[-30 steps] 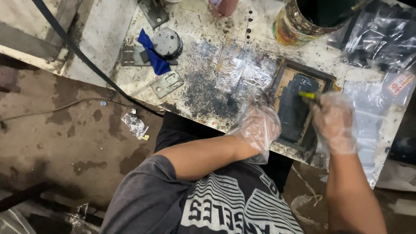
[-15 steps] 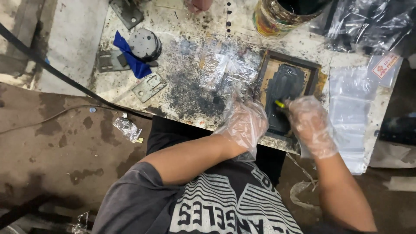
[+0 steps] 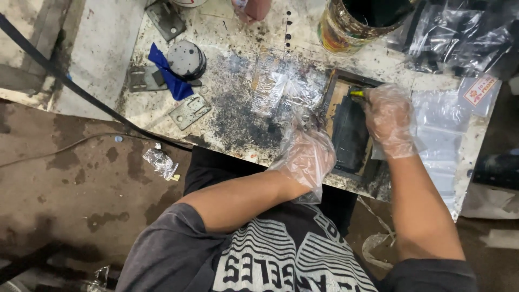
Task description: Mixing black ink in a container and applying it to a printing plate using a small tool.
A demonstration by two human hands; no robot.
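Nearest the camera, both forearms reach out from a dark grey printed shirt toward a stained, ink-spattered worktop (image 3: 227, 116). Both hands wear loose clear plastic gloves. The left hand (image 3: 307, 154) rests at the near edge of the worktop, just beside the left side of a shallow wooden tray (image 3: 331, 103); its fingers are curled under the crumpled glove, and whether they grip anything cannot be told. The right hand (image 3: 390, 120) is closed around a small tool with a yellow handle (image 3: 357, 93), whose tip meets the far end of the dark pad (image 3: 350, 135) lying in the tray. The pad is a flat, near-black rectangle with rounded corners, wet-looking and smeared, filling most of the tray, whose inner rim is blackened.

To the right of the tray lie clear plastic bags (image 3: 443, 130), flat on the worktop, one with a red and white label at its corner. Left of the tray a crinkled sheet of clear plastic (image 3: 281, 89) lies over a patch of black speckle. Farther left sit a blue rag (image 3: 168, 75) against a round grey metal part (image 3: 186, 58), and a small metal plate (image 3: 188, 111). At the far edge stands an open tin (image 3: 351, 27) streaked with drips, its inside black.
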